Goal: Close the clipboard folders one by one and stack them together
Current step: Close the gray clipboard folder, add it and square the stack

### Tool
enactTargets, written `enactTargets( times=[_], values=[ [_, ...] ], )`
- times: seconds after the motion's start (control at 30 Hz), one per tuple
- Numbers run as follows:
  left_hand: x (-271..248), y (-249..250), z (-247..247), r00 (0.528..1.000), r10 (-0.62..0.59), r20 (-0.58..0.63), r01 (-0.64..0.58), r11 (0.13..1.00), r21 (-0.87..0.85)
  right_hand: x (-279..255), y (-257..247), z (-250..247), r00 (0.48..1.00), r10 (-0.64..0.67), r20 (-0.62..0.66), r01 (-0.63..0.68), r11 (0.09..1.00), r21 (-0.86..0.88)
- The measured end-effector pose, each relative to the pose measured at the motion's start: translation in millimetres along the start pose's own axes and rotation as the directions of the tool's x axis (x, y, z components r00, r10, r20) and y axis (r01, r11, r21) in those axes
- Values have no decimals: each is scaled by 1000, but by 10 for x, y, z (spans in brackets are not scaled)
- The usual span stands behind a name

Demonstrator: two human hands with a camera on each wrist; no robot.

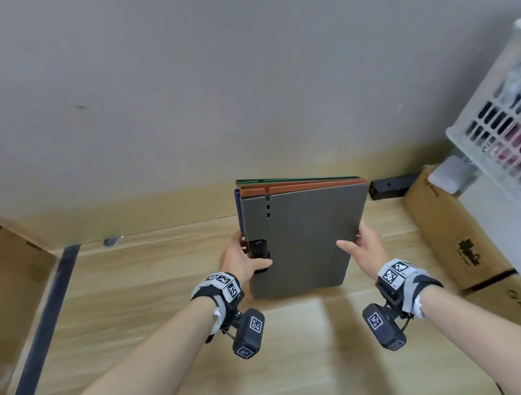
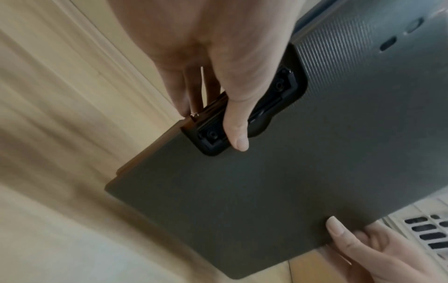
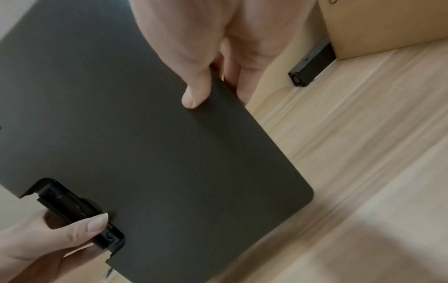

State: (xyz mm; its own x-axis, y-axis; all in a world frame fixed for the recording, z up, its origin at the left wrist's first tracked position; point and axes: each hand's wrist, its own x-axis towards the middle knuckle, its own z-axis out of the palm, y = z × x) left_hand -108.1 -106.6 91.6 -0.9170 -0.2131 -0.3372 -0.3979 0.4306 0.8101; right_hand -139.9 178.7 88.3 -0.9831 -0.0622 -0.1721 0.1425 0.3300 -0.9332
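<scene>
1. The stack of closed folders, a grey textured clipboard folder (image 1: 304,240) on top of orange, blue and green ones, is held tilted above the pale wooden table (image 1: 172,349), near the far wall.
2. The left hand (image 1: 243,259) grips its left edge, thumb across the black clip (image 1: 258,250).
3. The right hand (image 1: 364,247) pinches its right edge.
4. Closing looks finished; next, lay the stack flat with its edges squared.

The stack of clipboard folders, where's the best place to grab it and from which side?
Probably by its two long side edges, one hand from each side, as now: the left hand pinches the stack of clipboard folders at the black clip, thumb on top and fingers beneath; the right hand pinches the plain opposite edge. The stack is flat, wide and slightly offset, so clamping both edges should stop it sliding.
</scene>
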Motion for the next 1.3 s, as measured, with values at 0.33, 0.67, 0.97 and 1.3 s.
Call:
enactTargets(
  times=[0.33,0.67,0.97,1.3],
  values=[
    [-171,-167,373,998,-21,56,24,998,-55,-194,371,-106,994,93,-49,-96,994,-53],
    [-141,-52,304,999,44,-28,-47,994,-95,3,139,-141,999,27,-38,-34,982,-183],
    [-117,-102,20,982,147,117,-140,988,-64,-67,-81,-107,999,-15,37,14,1000,21],
    [-64,154,-129,992,126,22,-127,990,53,195,-205,-65,1000,14,-22,-14,1000,10]
  ],
)
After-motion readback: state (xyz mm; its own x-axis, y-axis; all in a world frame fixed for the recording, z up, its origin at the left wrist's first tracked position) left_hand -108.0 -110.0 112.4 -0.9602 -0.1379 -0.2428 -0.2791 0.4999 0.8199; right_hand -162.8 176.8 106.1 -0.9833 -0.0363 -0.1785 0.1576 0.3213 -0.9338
